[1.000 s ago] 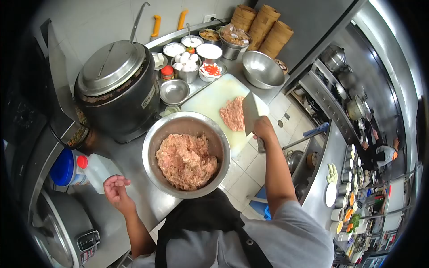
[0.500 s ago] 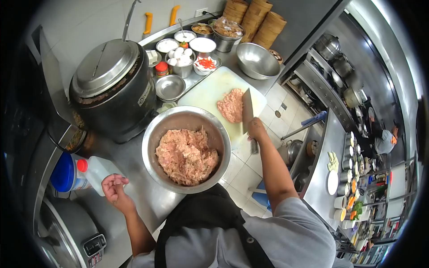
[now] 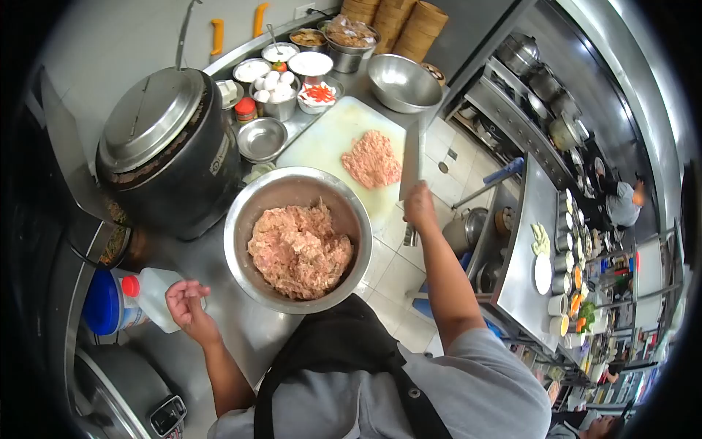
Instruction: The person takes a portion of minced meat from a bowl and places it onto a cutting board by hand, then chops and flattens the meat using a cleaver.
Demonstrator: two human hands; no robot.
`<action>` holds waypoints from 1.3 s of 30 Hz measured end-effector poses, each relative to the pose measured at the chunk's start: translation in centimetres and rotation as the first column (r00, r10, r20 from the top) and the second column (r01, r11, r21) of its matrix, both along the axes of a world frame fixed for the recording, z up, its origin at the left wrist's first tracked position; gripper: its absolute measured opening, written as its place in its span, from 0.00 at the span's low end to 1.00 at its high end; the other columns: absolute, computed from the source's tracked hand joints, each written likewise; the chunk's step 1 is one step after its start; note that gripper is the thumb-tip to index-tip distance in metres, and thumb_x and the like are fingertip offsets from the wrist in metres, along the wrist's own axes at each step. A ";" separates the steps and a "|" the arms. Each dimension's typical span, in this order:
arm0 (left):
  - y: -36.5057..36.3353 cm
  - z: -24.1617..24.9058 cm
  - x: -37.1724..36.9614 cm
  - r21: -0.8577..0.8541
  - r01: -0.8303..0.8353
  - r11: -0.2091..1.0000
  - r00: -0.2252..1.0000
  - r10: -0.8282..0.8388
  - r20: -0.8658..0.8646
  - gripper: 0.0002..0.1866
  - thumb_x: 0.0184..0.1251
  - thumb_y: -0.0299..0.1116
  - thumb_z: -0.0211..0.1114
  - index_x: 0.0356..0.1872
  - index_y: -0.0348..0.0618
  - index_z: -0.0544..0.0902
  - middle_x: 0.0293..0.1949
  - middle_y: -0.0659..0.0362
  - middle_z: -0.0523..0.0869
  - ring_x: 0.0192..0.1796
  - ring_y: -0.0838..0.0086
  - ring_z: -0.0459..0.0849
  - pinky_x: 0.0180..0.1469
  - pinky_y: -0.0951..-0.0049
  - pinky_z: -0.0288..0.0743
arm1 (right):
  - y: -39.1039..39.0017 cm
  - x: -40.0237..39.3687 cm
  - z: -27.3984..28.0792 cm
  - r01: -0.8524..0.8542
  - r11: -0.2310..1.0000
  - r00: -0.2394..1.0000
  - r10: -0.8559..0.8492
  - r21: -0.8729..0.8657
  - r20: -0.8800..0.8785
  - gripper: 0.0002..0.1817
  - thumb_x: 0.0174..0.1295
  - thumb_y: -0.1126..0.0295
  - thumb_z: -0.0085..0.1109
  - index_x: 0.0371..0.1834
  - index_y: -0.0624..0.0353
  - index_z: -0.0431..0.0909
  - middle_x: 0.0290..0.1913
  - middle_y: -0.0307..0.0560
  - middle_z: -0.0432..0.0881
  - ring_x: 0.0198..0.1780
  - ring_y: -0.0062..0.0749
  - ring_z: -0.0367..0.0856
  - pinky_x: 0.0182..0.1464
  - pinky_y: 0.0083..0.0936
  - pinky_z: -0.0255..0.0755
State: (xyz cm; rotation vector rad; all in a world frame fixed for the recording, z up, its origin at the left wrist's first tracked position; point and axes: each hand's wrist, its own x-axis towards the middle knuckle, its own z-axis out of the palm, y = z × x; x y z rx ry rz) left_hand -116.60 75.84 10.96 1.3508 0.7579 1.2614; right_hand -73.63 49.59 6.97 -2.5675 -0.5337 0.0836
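My right hand [image 3: 420, 207] is wrapped round the handle of a cleaver [image 3: 413, 157]. Its broad blade stands at the right edge of a white cutting board [image 3: 314, 143], a little apart from a flattened patch of minced meat [image 3: 371, 159]. In front of me a steel bowl [image 3: 239, 260] holds a large mound of minced meat [image 3: 300, 252]. Left of the bowl, my left hand [image 3: 189, 307] hovers palm up, fingers loosely curled and apart, holding nothing. A translucent jug with a red cap [image 3: 155, 282] is just behind those fingers.
A large black pot with a steel lid [image 3: 157, 117] stands at left. Behind the board are a small steel bowl [image 3: 262, 139], a container of eggs [image 3: 276, 89], a big empty bowl [image 3: 404, 84] and bamboo steamers [image 3: 412, 31]. Another person [image 3: 623, 203] works across the aisle.
My right hand has drawn the cleaver away from the meat to the board's right edge. The meat patch looks wider and flatter. The whole view has shifted slightly.
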 end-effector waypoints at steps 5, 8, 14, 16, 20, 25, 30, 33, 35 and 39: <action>-0.1 0.1 0.6 0.053 0.029 0.998 0.999 -0.030 0.015 0.07 0.70 0.24 0.55 0.47 0.38 0.73 0.39 0.56 0.80 0.34 0.74 0.79 0.40 0.74 0.74 | -1.2 -2.6 7.8 0.176 0.980 0.907 -0.127 0.088 -0.401 0.13 0.67 0.71 0.45 0.40 0.74 0.72 0.30 0.64 0.81 0.22 0.47 0.84 0.22 0.35 0.76; 0.0 0.3 1.1 -0.030 0.040 0.999 0.999 -0.039 0.036 0.08 0.70 0.26 0.57 0.47 0.38 0.73 0.39 0.56 0.80 0.35 0.74 0.79 0.42 0.74 0.75 | -2.5 -0.6 0.7 0.065 0.998 0.973 -0.065 -0.006 -0.221 0.11 0.65 0.75 0.48 0.38 0.76 0.74 0.29 0.62 0.80 0.20 0.43 0.83 0.21 0.30 0.78; -2.1 2.8 1.7 0.134 0.025 0.991 0.998 -0.033 0.053 0.09 0.69 0.25 0.56 0.47 0.38 0.73 0.39 0.55 0.80 0.35 0.72 0.79 0.41 0.72 0.75 | -4.2 -1.9 6.6 0.234 0.950 0.914 -0.143 0.206 -0.379 0.12 0.69 0.69 0.48 0.39 0.70 0.72 0.16 0.48 0.71 0.11 0.32 0.73 0.13 0.28 0.66; -3.1 3.3 1.9 0.135 0.026 0.991 0.993 -0.040 0.107 0.09 0.68 0.26 0.57 0.47 0.38 0.73 0.39 0.54 0.80 0.36 0.71 0.79 0.41 0.71 0.75 | -6.2 -1.3 6.0 0.304 0.886 0.875 -0.115 0.349 -0.469 0.12 0.70 0.67 0.48 0.38 0.67 0.71 0.16 0.45 0.70 0.10 0.30 0.70 0.12 0.28 0.64; -6.9 5.1 3.8 0.213 0.051 0.976 0.981 -0.088 0.173 0.10 0.67 0.29 0.58 0.47 0.38 0.73 0.41 0.52 0.78 0.38 0.69 0.78 0.41 0.70 0.75 | -10.8 0.8 1.4 0.328 0.845 0.833 -0.048 0.422 -0.551 0.11 0.72 0.65 0.47 0.37 0.64 0.68 0.16 0.42 0.70 0.09 0.26 0.66 0.10 0.26 0.60; -13.1 7.4 9.3 0.295 0.127 0.947 0.978 -0.169 0.122 0.13 0.66 0.31 0.60 0.48 0.38 0.72 0.43 0.52 0.76 0.41 0.69 0.77 0.42 0.68 0.76 | -12.0 2.9 -2.4 0.319 0.797 0.736 0.133 0.513 -0.664 0.12 0.72 0.65 0.47 0.37 0.64 0.68 0.16 0.42 0.69 0.10 0.26 0.67 0.11 0.27 0.62; -16.9 8.0 12.7 0.292 0.153 0.944 0.983 -0.176 0.052 0.14 0.65 0.31 0.61 0.47 0.38 0.72 0.42 0.52 0.75 0.42 0.69 0.76 0.42 0.67 0.77 | -7.8 4.8 -6.0 0.248 0.743 0.696 0.309 0.621 -0.648 0.11 0.72 0.63 0.47 0.40 0.62 0.68 0.17 0.39 0.67 0.11 0.26 0.67 0.12 0.27 0.65; -17.3 8.5 13.2 0.276 0.137 0.951 0.987 -0.153 0.039 0.13 0.65 0.31 0.63 0.45 0.37 0.73 0.41 0.52 0.75 0.42 0.70 0.76 0.41 0.68 0.79 | -5.2 6.3 -2.2 0.089 0.845 0.806 0.249 0.527 -0.537 0.10 0.69 0.67 0.49 0.41 0.64 0.70 0.18 0.45 0.71 0.14 0.33 0.73 0.17 0.32 0.70; -16.8 8.7 12.9 0.297 0.146 0.944 0.986 -0.163 0.031 0.13 0.66 0.32 0.63 0.45 0.37 0.73 0.42 0.52 0.76 0.42 0.70 0.77 0.42 0.68 0.80 | -4.3 5.2 -1.6 -0.100 0.909 0.926 0.234 0.405 -0.297 0.09 0.65 0.69 0.49 0.41 0.65 0.72 0.21 0.52 0.76 0.18 0.41 0.78 0.22 0.37 0.74; -12.7 6.8 10.2 0.282 0.176 0.943 0.984 -0.178 -0.018 0.13 0.70 0.33 0.60 0.49 0.36 0.73 0.46 0.50 0.77 0.42 0.69 0.80 0.45 0.70 0.80 | -1.8 1.2 -4.6 -0.294 0.955 0.943 0.283 0.037 0.176 0.11 0.60 0.72 0.49 0.40 0.66 0.76 0.30 0.59 0.84 0.31 0.49 0.86 0.32 0.44 0.79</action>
